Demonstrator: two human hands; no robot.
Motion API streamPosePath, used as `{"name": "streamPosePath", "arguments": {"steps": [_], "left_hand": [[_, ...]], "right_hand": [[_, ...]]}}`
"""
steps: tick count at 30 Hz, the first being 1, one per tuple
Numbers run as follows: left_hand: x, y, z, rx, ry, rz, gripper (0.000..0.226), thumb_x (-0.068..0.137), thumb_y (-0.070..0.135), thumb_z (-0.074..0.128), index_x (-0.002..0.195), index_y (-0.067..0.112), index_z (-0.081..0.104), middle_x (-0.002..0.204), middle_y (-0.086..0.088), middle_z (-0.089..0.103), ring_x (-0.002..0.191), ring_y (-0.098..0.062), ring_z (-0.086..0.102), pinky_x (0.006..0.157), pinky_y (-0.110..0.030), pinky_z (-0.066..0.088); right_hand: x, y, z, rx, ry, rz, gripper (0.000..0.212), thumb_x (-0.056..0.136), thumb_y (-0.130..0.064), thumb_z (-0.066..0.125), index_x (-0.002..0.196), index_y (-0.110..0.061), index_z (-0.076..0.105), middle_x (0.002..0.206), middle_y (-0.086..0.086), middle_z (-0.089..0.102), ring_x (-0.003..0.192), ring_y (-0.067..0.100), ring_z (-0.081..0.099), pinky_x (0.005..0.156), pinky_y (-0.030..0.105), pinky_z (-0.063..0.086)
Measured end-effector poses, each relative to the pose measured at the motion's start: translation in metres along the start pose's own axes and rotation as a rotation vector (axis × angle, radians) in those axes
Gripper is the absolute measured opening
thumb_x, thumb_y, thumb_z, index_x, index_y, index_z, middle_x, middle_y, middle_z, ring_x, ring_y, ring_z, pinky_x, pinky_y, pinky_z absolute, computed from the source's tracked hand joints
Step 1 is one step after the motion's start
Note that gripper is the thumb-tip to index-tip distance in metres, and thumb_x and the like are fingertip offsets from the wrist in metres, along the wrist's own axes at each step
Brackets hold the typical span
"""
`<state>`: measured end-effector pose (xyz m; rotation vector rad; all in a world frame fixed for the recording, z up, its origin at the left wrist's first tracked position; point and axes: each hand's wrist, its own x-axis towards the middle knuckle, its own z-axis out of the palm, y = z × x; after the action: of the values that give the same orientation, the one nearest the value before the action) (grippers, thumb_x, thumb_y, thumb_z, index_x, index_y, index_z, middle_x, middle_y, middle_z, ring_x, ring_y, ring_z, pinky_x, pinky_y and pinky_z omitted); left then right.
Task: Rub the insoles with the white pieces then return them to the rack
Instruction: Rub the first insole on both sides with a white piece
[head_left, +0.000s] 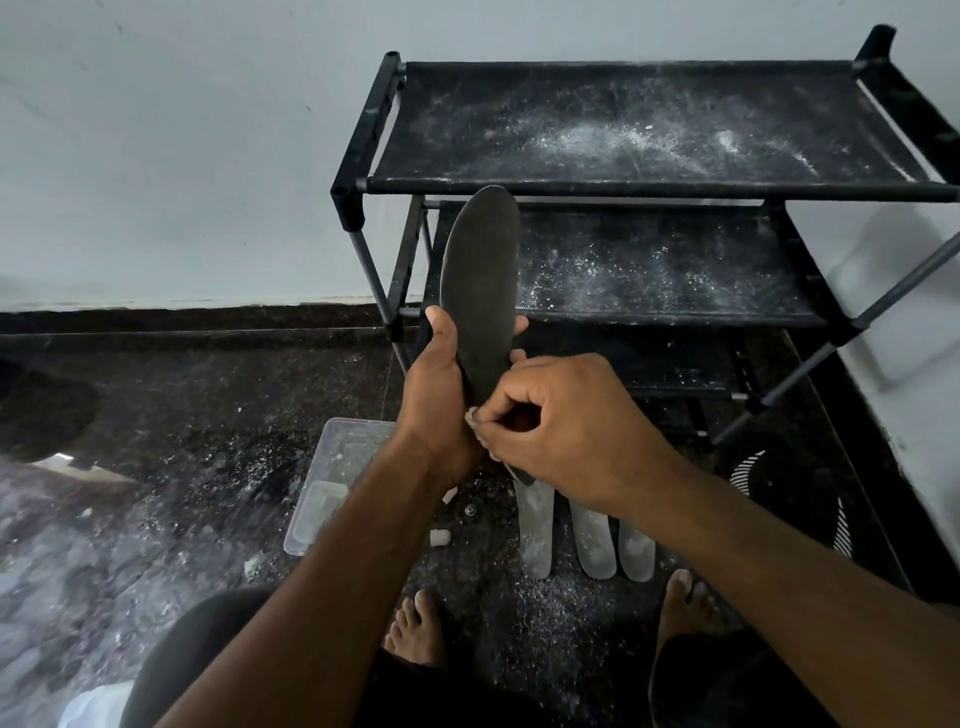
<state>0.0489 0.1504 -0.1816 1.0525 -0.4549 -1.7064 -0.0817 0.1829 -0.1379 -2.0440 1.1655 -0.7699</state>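
Note:
My left hand (441, 384) grips a dark insole (480, 280) around its lower half and holds it upright, toe end up, in front of the black rack (623, 187). My right hand (561, 421) pinches a small white piece (475, 418) against the heel end of that insole. Three whitened insoles (587, 530) lie side by side on the dark floor below my hands, partly hidden by my right forearm. The rack's fabric shelves are dusted with white powder.
A clear plastic box (332, 483) sits on the floor under my left forearm. Loose white pieces (439, 537) and powder lie scattered on the dark floor. A black-and-white object (789, 493) stands at the right by the rack. My bare feet (418, 629) are near the insoles.

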Motion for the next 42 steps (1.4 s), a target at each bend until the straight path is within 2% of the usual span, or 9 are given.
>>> {"name": "streamPosePath", "arguments": {"steps": [4,7,13,19,23,29,33,39,42], "left_hand": [[0.004,-0.003,-0.001,-0.013,0.011,0.058,0.08,0.105,0.065,0.023,0.102,0.009,0.08,0.106,-0.013,0.066,0.078,-0.017,0.058,0.082,-0.036,0.049],[0.006,-0.004,-0.001,-0.006,0.024,0.072,0.078,0.105,0.064,0.023,0.121,0.005,0.071,0.121,-0.013,0.067,0.089,-0.019,0.055,0.085,-0.038,0.049],[0.01,-0.002,-0.008,-0.028,0.003,0.098,0.084,0.103,0.066,0.024,0.138,-0.003,0.058,0.115,-0.015,0.062,0.083,-0.018,0.055,0.078,-0.035,0.046],[0.009,-0.001,-0.005,-0.023,-0.002,0.09,0.082,0.104,0.066,0.023,0.135,0.0,0.06,0.12,-0.016,0.063,0.095,-0.024,0.055,0.091,-0.044,0.045],[0.01,-0.001,-0.011,-0.055,-0.045,0.065,0.088,0.103,0.068,0.021,0.137,-0.003,0.059,0.108,-0.015,0.065,0.084,-0.02,0.057,0.086,-0.037,0.047],[0.008,0.0,-0.005,-0.15,-0.091,0.02,0.083,0.104,0.065,0.021,0.129,0.0,0.067,0.114,-0.015,0.07,0.089,-0.022,0.062,0.1,-0.043,0.046],[0.008,0.001,-0.008,-0.18,-0.124,0.026,0.085,0.104,0.066,0.02,0.138,-0.001,0.06,0.122,-0.015,0.066,0.091,-0.021,0.06,0.091,-0.036,0.049],[0.006,0.001,-0.005,-0.198,-0.134,0.022,0.083,0.105,0.064,0.02,0.128,0.001,0.069,0.13,-0.016,0.067,0.094,-0.022,0.062,0.091,-0.038,0.05],[0.007,0.001,-0.008,-0.197,-0.13,0.013,0.085,0.104,0.066,0.02,0.136,-0.001,0.062,0.127,-0.017,0.064,0.094,-0.022,0.06,0.09,-0.036,0.048]], "right_hand": [[-0.002,0.002,-0.004,-0.116,-0.234,0.046,0.012,0.081,-0.016,0.075,0.069,-0.017,0.073,0.07,-0.012,0.07,0.069,-0.001,0.064,0.071,0.027,0.057],[-0.001,0.002,-0.007,-0.092,-0.166,0.041,0.012,0.081,-0.015,0.075,0.069,-0.016,0.073,0.07,-0.011,0.071,0.067,0.0,0.066,0.078,0.03,0.058],[-0.004,0.003,-0.012,-0.156,-0.362,0.136,0.011,0.079,-0.019,0.076,0.068,-0.017,0.074,0.069,-0.008,0.071,0.069,-0.007,0.061,0.061,0.015,0.049],[-0.001,-0.001,-0.015,0.001,-0.067,0.101,0.009,0.081,-0.014,0.077,0.073,-0.012,0.076,0.072,-0.01,0.073,0.066,-0.002,0.066,0.062,0.008,0.048],[-0.003,0.007,-0.012,-0.111,-0.303,0.149,0.007,0.081,-0.015,0.076,0.075,-0.016,0.078,0.074,-0.011,0.074,0.069,-0.004,0.066,0.067,0.008,0.047],[0.004,0.008,-0.016,0.021,-0.071,0.164,0.002,0.081,-0.015,0.078,0.079,-0.016,0.078,0.078,-0.012,0.074,0.084,-0.004,0.068,0.077,0.009,0.051],[0.001,0.009,-0.014,-0.077,-0.324,0.186,0.004,0.081,-0.013,0.076,0.081,-0.017,0.078,0.079,-0.012,0.074,0.071,-0.01,0.064,0.066,0.003,0.044],[0.003,0.011,-0.014,-0.002,-0.138,0.169,0.001,0.08,-0.014,0.078,0.081,-0.014,0.078,0.08,-0.013,0.074,0.076,-0.009,0.066,0.075,0.002,0.045],[0.001,0.013,-0.013,-0.057,-0.296,0.192,0.004,0.081,-0.014,0.077,0.083,-0.017,0.079,0.08,-0.012,0.075,0.073,-0.009,0.065,0.067,0.003,0.044]]}}
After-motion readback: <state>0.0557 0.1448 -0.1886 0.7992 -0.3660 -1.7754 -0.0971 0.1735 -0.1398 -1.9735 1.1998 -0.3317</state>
